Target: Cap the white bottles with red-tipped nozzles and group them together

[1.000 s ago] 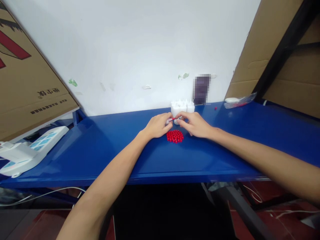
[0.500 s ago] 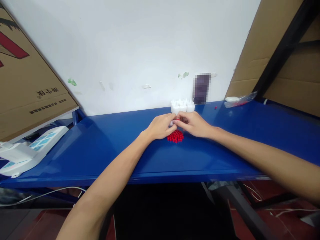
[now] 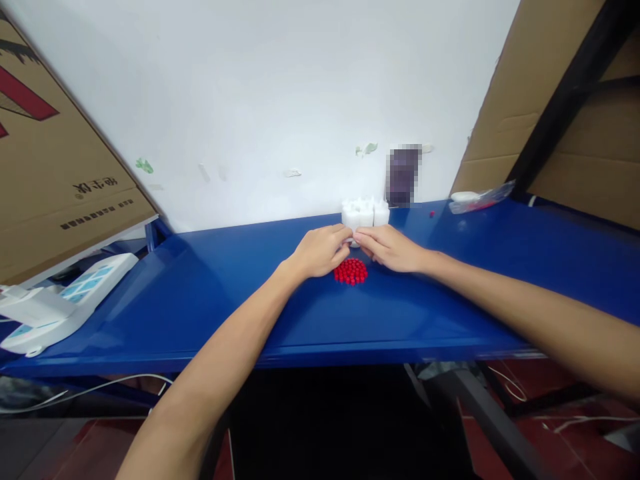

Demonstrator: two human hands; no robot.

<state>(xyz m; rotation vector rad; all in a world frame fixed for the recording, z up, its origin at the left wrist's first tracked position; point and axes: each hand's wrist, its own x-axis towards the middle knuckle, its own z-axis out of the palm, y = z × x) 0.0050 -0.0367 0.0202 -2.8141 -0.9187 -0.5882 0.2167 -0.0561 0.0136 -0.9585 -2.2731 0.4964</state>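
Note:
Over the middle of the table my left hand [image 3: 326, 249] is closed around a small white bottle [image 3: 351, 240], most of it covered by the fingers. My right hand [image 3: 387, 247] meets it from the other side, thumb and fingertips pinched at the bottle's end. A small red cap showed at these fingertips a moment ago; the fingers hide it now. Just below both hands lies a flat cluster of small red caps [image 3: 351, 271]. Behind them several white bottles [image 3: 358, 215] with pointed tips stand close together.
The blue table [image 3: 240, 287] meets a white wall [image 3: 240, 100]. At left are a white power strip [image 3: 95, 287] and a cardboard box [image 3: 65, 167]. Far right lies a clear plastic bag [image 3: 483, 199], with one loose red piece [image 3: 432, 214] nearby. A blurred dark object [image 3: 403, 175] leans on the wall.
My right fingers have turned and straightened slightly around the bottle's end, covering the red that showed there. My left hand has barely moved, and the red cluster lies the same.

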